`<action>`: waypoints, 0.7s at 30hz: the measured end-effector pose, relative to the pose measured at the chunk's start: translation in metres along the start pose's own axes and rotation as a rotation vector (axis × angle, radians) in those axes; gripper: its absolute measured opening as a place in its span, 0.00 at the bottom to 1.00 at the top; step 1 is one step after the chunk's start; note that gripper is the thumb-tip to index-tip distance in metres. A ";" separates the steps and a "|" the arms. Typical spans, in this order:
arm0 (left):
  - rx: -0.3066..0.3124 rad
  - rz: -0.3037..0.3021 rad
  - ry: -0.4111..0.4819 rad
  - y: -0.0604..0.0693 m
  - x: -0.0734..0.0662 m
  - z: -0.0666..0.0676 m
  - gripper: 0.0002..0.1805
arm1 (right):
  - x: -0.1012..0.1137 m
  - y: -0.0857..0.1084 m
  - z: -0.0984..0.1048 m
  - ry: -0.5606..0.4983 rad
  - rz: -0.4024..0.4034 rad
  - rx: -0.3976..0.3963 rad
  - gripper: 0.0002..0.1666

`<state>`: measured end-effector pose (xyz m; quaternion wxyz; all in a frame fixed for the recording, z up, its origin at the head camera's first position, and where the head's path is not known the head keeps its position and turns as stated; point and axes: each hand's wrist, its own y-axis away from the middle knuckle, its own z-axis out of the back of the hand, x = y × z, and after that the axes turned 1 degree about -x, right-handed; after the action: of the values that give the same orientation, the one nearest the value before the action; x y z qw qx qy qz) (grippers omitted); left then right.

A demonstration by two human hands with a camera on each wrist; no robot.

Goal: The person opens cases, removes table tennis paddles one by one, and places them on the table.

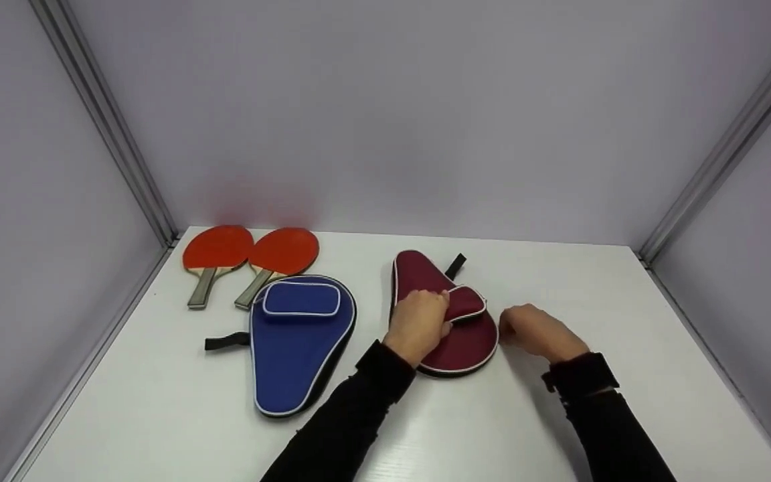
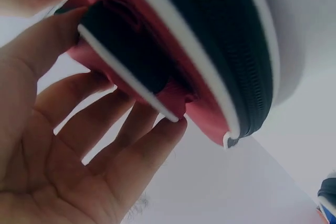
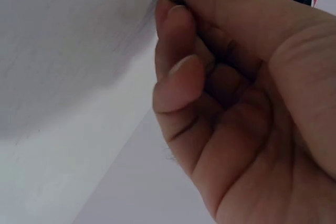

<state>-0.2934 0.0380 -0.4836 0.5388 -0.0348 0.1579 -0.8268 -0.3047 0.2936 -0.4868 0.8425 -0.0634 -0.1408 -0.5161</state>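
The head view looked forward and down from high up on the near side. It sat farthest back, so it took in most of the counter (image 1: pixel 626 301) and the far wall (image 1: pixel 425 120). The left wrist view was very close to the left grip (image 1: pixel 419 325). It looked along the palm and fingers (image 2: pixel 144 158) at a pocket (image 1: pixel 467 302) on the red case (image 1: pixel 456 349). The right wrist view was just as close, facing the bent fingers of the right grip (image 1: pixel 539 331). Only a bit of the red case peeked in at its top. All three views shared the red case. The head and left wrist views shared the pocket too.
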 end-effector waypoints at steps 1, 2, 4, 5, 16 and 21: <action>-0.030 0.012 -0.012 -0.004 0.000 -0.010 0.29 | 0.000 0.000 0.000 -0.003 -0.014 -0.004 0.04; -0.064 0.025 -0.030 -0.007 0.000 -0.021 0.29 | -0.001 -0.001 0.000 -0.007 -0.031 -0.007 0.04; -0.104 0.058 -0.082 -0.015 -0.001 -0.041 0.30 | -0.001 -0.002 0.000 -0.002 -0.053 -0.019 0.04; -0.111 0.077 -0.117 -0.020 -0.002 -0.051 0.31 | -0.002 -0.002 0.000 0.007 -0.059 -0.027 0.04; -0.136 0.197 -0.252 -0.059 -0.001 -0.095 0.23 | -0.005 -0.006 -0.005 0.029 -0.047 -0.064 0.05; -0.145 0.208 -0.214 -0.072 0.007 -0.101 0.22 | 0.000 -0.008 -0.004 -0.005 -0.001 -0.036 0.10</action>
<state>-0.3826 0.0805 -0.5584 0.6314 -0.1450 0.1612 -0.7445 -0.3111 0.2886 -0.4908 0.8405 -0.0797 -0.1338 -0.5189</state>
